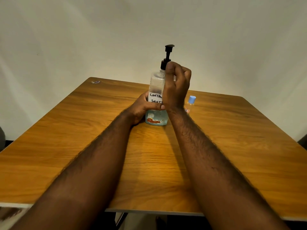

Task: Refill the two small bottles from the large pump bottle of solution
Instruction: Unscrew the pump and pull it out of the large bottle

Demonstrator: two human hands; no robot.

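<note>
Gripping one pump bottle (pixel 156 84), one small bottle (pixel 191 102) (blue-capped)

Single head-worn wide-angle view, looking forward and down across the wooden counter (pixel 232 146) toward a plain wall (pixel 83 39). The left hand (pixel 142 108) and right hand (pixel 177 87) meet near frame centre, close to the lens.
</note>
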